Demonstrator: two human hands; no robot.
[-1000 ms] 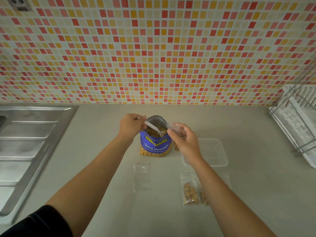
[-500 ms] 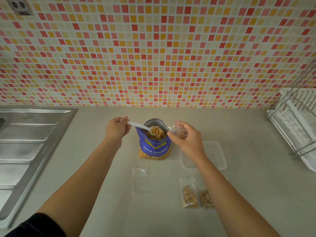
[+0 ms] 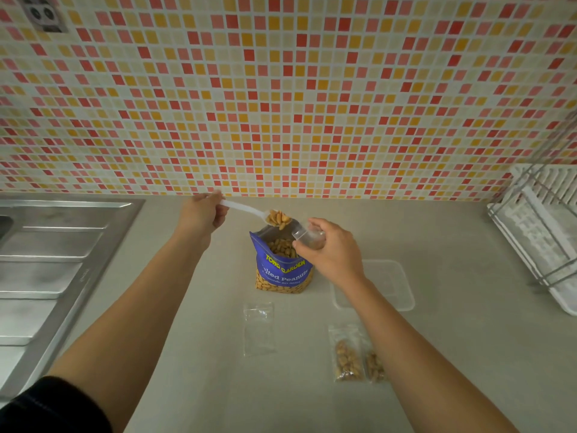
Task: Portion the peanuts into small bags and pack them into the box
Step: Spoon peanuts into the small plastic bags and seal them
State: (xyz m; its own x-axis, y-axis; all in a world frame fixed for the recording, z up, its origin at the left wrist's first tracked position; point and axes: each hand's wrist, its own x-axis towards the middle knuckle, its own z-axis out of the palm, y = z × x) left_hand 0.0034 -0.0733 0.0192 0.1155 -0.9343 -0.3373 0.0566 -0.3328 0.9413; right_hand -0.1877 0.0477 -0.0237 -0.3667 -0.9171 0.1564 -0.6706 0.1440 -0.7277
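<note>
Surface (image 3: 437, 354) carries the open peanut packet (image 3: 282, 271) upright. Left hand (image 3: 203, 214) clenches a spoon (image 3: 246, 209), handle running left; right hand (image 3: 331, 248) pinches a small bag (image 3: 304, 234) above the packet. Bag mouth sits just right of and below the spoon's heaped peanuts (image 3: 278, 218).

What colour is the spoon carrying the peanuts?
White plastic; the spoon shows best in the head view, gripped by the left hand.
</note>
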